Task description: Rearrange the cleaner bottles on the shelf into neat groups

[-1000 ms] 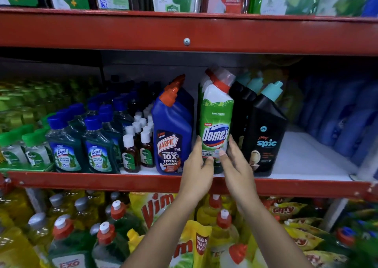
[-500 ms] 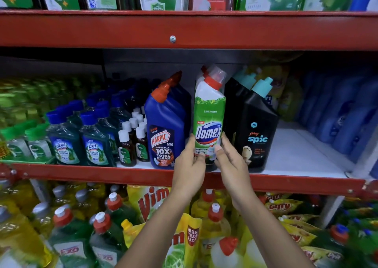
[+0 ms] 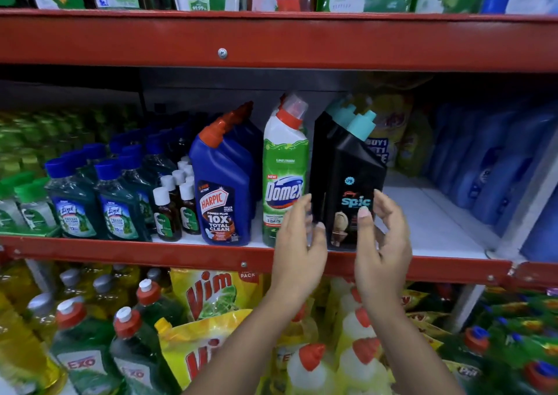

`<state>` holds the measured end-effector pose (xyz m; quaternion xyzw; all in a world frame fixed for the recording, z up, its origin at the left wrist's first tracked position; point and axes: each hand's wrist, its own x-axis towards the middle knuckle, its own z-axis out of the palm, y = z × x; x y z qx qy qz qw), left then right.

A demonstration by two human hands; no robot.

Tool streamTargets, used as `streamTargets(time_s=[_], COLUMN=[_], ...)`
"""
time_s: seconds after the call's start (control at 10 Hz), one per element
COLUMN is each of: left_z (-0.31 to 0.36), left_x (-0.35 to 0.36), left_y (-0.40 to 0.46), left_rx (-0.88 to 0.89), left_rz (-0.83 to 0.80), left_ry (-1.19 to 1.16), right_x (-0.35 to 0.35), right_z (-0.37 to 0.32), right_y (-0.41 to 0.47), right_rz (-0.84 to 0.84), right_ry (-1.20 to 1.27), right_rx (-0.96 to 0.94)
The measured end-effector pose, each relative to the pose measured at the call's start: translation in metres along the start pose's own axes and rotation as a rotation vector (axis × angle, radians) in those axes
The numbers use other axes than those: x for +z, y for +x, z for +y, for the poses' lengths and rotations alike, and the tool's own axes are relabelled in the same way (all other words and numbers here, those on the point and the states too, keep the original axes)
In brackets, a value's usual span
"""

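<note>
At the front edge of the shelf (image 3: 151,247), the right hand (image 3: 383,243) pinches the black bottle (image 3: 347,165) in its fingers while the left hand (image 3: 297,243) rests straight fingers against it, so a careless nudge could tip it off.

On the shelf (image 3: 437,228), the Spic bottle (image 3: 353,189) stands with the Domex bottle (image 3: 283,180) just beside it at 9 o'clock and the Harpic bottle (image 3: 223,195) beyond that. The left hand (image 3: 297,237) lies at its 8 o'clock, the right hand (image 3: 382,237) at 4 o'clock. Vim pouches (image 3: 211,298) lie one shelf below, toward 7 o'clock.
</note>
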<state>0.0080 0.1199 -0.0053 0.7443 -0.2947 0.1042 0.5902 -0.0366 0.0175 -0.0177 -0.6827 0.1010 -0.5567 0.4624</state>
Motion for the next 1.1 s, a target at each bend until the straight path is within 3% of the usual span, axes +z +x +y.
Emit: streamTargets(time_s=[0.1, 0.2, 0.3, 1.0, 1.1], left_z=[-0.002, -0.004, -0.006, -0.006, 0.005], left_x=[0.021, 0.034, 0.038, 0.037, 0.036], left_y=[0.005, 0.007, 0.007, 0.008, 0.006], left_rx=[-0.116, -0.169, -0.172, -0.191, -0.116], left_rz=[-0.150, -0.133, -0.094, -0.049, 0.002], left_ry=[-0.031, -0.032, -0.058, -0.091, -0.067], right_x=[-0.011, -0.018, -0.020, -0.015, -0.018], right_z=[0.013, 0.023, 0.027, 0.028, 0.019], right_y=[0.008, 0.013, 0.019, 0.025, 0.028], right_rz=[-0.089, -0.205, -0.257, -0.344, -0.345], right_ry=[0.022, 0.047, 0.102, 0.058, 0.044], right_rx=[0.183, 0.365, 0.405, 0.372, 0.322])
